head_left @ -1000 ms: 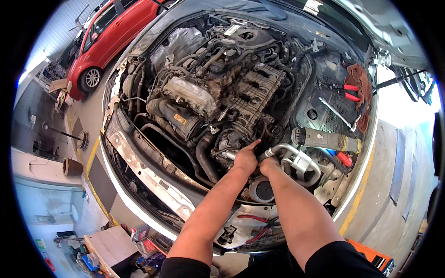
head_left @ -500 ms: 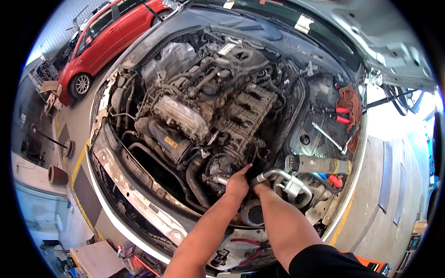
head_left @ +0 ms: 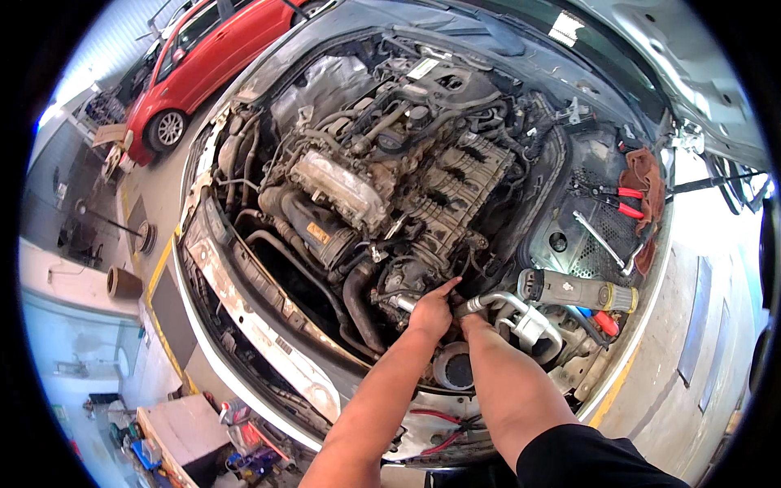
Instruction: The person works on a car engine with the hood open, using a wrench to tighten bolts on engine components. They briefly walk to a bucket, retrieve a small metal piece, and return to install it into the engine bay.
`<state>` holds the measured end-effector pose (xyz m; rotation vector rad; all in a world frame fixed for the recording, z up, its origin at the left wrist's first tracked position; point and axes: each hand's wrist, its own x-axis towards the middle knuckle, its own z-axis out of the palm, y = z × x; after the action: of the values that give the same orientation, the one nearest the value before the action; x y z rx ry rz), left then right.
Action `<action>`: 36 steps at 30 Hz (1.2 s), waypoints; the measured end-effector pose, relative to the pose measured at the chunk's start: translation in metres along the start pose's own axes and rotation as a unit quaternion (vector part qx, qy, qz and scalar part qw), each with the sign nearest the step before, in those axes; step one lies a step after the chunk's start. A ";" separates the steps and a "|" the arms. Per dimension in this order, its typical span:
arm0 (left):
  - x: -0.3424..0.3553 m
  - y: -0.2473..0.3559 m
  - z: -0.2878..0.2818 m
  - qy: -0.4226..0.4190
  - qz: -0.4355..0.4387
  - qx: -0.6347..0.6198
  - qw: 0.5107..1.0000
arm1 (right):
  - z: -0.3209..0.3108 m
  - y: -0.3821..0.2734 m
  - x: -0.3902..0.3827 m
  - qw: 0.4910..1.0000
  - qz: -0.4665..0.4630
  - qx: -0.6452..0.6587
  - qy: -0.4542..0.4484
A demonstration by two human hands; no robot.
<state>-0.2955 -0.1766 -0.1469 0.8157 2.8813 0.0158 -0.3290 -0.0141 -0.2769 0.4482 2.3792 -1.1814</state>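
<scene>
Both arms reach over the front of an open car engine bay. My left hand (head_left: 431,315) rests at the engine's front corner, its index finger stretched toward the gap below the ribbed, dirty intake manifold (head_left: 468,183). The other fingers are partly hidden. Beside it, my right hand (head_left: 472,322) goes down next to a silver metal pipe (head_left: 533,325). Its fingers are out of sight among the parts, so I cannot see what they touch. Left of the hands curves a thick black hose (head_left: 358,305). A round dark part (head_left: 453,370) shows between the forearms.
On the right side lie a cylindrical work light (head_left: 578,290), a ratchet (head_left: 600,240), red-handled pliers (head_left: 625,199) and a reddish-brown cloth (head_left: 644,175). Another red-handled tool (head_left: 443,423) lies at the front edge. The raised hood (head_left: 700,73) hangs at upper right; a red car (head_left: 195,73) stands at upper left.
The whole scene has shifted to the right and slightly down in the picture. Both hands stay at about the same spot on the engine, the left index finger still extended.
</scene>
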 end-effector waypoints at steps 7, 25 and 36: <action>-0.009 0.018 -0.071 -0.126 -0.234 -0.370 0.890 | 0.071 0.083 0.018 0.970 0.077 0.229 0.018; 0.016 0.008 0.035 0.021 0.089 0.190 0.978 | -0.070 -0.039 -0.052 0.990 0.056 -0.079 -0.102; -0.016 0.003 -0.128 -0.196 0.238 0.285 0.907 | -0.073 -0.062 -0.066 0.979 0.078 -0.096 -0.165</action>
<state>-0.2989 -0.1781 -0.0180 1.4078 2.2454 -0.8614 -0.3198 0.0033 -0.1623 0.3368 2.1029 -0.8708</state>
